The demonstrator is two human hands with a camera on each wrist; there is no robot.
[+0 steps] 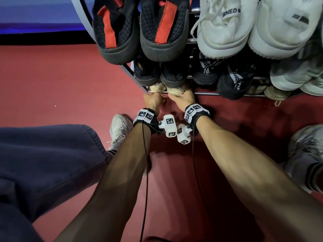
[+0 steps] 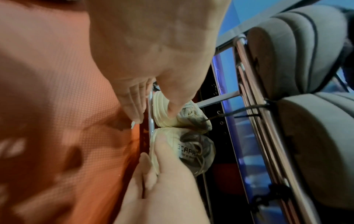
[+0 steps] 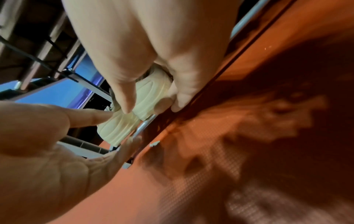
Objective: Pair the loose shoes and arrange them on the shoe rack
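Both forearms reach straight toward twelve o'clock, wrists side by side, down to the lowest tier of the shoe rack (image 1: 206, 93). The left hand (image 1: 153, 100) pinches the heel of the left cream shoe (image 1: 157, 86), thumb on the ribbed heel and fingers curled beneath by the front rail. The right hand (image 1: 182, 99) grips the heel of the right cream shoe (image 1: 175, 89), thumb on one side and fingers wrapped round the sole edge. The two cream shoes sit touching, heels toward the person, at the rack's nine o'clock end.

In the left wrist view the right cream shoe's tongue label (image 2: 188, 151) reads partly "ECAPA"; the rest is cut off by the thumb. On the top tier, a white sneaker (image 1: 225, 23) shows "GNED", the word's start hidden. The black sneakers (image 1: 208, 70) on the middle tier carry white printed lettering too small to read.

Most of each cream shoe is hidden under the dark shoes (image 1: 160, 74) above. Black and red shoes (image 1: 139, 28) are cut off at the frame's top. At three o'clock, pale shoes (image 1: 295, 75) run out of frame. The wrist views are blurred over the red floor (image 1: 70, 84).
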